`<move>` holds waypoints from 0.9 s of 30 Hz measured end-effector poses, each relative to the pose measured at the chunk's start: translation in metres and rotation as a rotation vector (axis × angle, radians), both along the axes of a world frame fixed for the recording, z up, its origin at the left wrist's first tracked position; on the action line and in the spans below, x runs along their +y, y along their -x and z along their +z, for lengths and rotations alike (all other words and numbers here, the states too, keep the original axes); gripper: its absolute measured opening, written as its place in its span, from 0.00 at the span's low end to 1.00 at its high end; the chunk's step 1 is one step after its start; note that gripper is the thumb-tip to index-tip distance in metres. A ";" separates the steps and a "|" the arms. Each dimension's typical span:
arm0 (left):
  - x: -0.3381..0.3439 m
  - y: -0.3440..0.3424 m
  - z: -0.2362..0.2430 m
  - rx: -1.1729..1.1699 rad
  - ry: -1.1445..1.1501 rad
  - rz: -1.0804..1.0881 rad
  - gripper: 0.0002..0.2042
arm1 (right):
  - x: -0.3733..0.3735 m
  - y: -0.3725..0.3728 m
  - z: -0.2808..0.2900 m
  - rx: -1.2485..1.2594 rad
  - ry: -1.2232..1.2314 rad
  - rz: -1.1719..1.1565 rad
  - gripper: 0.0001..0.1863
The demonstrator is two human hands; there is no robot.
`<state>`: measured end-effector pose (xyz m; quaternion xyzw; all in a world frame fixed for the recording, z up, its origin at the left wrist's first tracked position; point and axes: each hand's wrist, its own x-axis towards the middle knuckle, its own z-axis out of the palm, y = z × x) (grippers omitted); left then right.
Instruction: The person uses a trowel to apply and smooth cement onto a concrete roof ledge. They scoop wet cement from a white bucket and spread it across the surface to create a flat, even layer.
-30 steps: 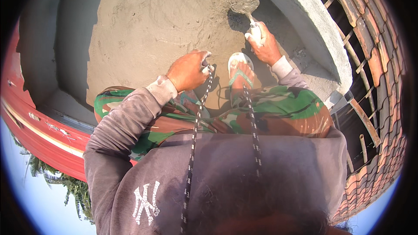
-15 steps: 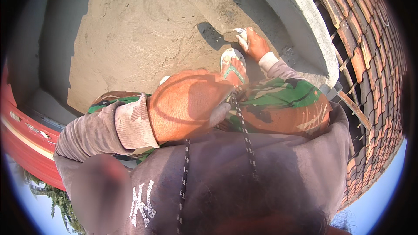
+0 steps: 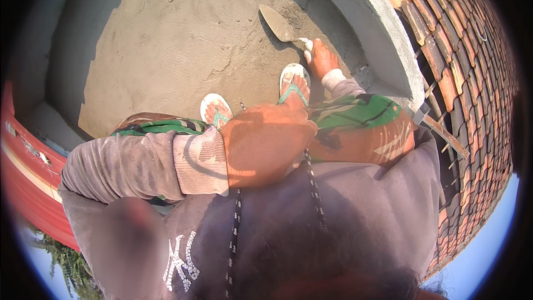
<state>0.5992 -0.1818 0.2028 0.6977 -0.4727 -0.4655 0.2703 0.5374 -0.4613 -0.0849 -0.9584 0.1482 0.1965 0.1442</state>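
Observation:
My right hand (image 3: 321, 58) grips the white handle of a pointed metal trowel (image 3: 279, 24), whose blade lies flat on the wet grey cement surface (image 3: 183, 44) ahead of my feet. My left hand (image 3: 266, 144) is raised close to the camera, over my chest, with its fingers curled in; I cannot see anything in it. My two feet in white sandals with green straps (image 3: 293, 84) stand on the cement. My knees in green patterned trousers (image 3: 361, 116) are bent below me.
A grey concrete ledge (image 3: 366, 28) borders the cement on the right. Beyond it lie rows of orange roof tiles (image 3: 461, 50). A hammer-like tool (image 3: 438, 128) rests near my right knee. A red edge (image 3: 28, 189) runs at the lower left.
My left hand has come up from the cement toward the camera. My right hand with the trowel has shifted slightly and the blade now lies on the cement further left.

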 end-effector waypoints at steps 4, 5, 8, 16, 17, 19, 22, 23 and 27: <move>0.008 0.003 -0.012 0.037 0.006 0.019 0.14 | 0.001 0.008 0.002 0.002 -0.072 -0.030 0.18; 0.012 0.004 -0.016 0.040 0.030 0.056 0.14 | 0.006 0.003 0.010 -0.080 -0.103 0.014 0.18; 0.012 0.003 -0.014 0.041 -0.075 0.046 0.13 | 0.021 0.001 0.030 -0.347 -0.262 0.150 0.19; 0.008 -0.005 -0.019 0.000 -0.040 0.018 0.13 | -0.017 0.009 0.000 -0.262 -0.192 0.026 0.20; 0.008 -0.006 -0.020 -0.009 -0.017 0.028 0.14 | -0.013 -0.001 -0.005 -0.359 -0.204 0.009 0.20; 0.010 -0.008 -0.023 -0.030 0.025 0.050 0.14 | -0.005 -0.023 -0.013 -0.557 -0.230 -0.027 0.21; 0.008 -0.009 -0.027 -0.057 0.068 0.060 0.16 | -0.002 -0.056 -0.013 -0.334 -0.260 -0.090 0.31; 0.007 -0.011 -0.027 -0.069 0.080 0.058 0.17 | 0.000 -0.067 -0.011 -0.265 -0.269 -0.109 0.34; 0.005 -0.031 -0.029 -0.020 -0.016 -0.040 0.19 | 0.004 -0.075 -0.039 -0.239 -0.236 -0.156 0.31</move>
